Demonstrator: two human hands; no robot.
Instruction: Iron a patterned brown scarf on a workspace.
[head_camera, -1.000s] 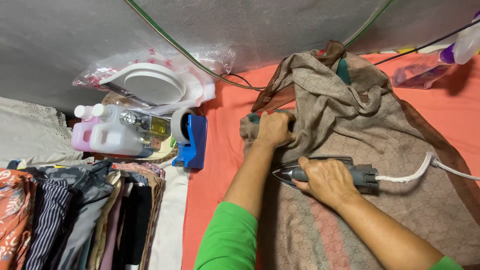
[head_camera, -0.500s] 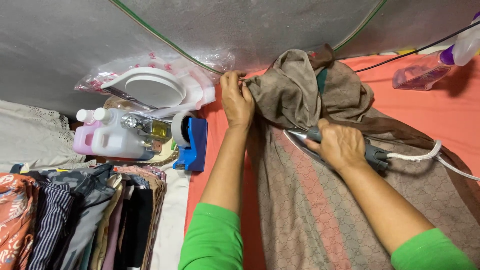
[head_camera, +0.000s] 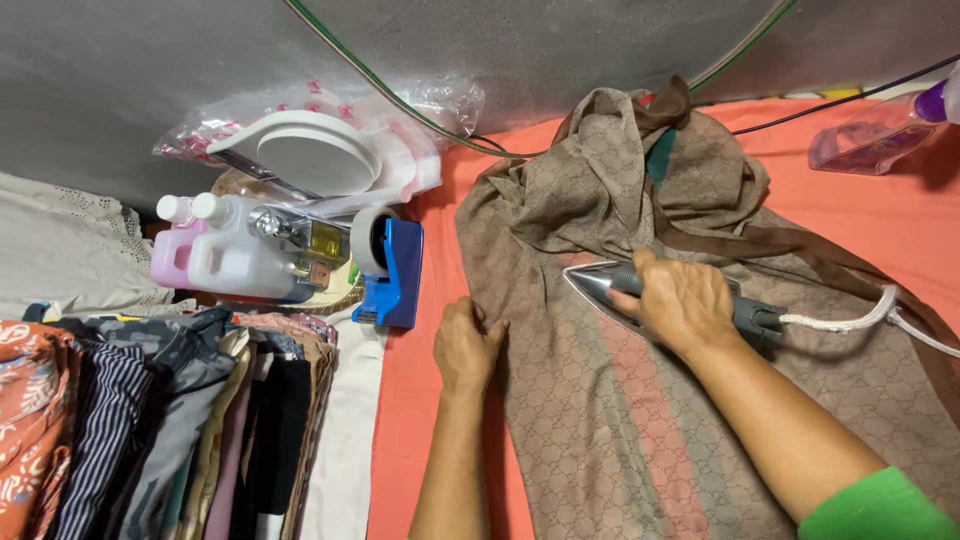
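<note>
Blue tape dispenser (head_camera: 392, 272) beside white jug (head_camera: 240, 258), pink bottle (head_camera: 170, 252); folded clothes stack (head_camera: 160, 430); spray bottle (head_camera: 880, 135) far right.

I was looking at a home ironing corner: an iron (head_camera: 640, 290) on brown cloth (head_camera: 600, 400), folded clothes (head_camera: 150, 430) stacked beside, detergent bottles (head_camera: 225, 255) nearby.

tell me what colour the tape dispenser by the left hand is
Blue, holding a pale roll of tape; the tape dispenser shows clearly in the head view.
</note>
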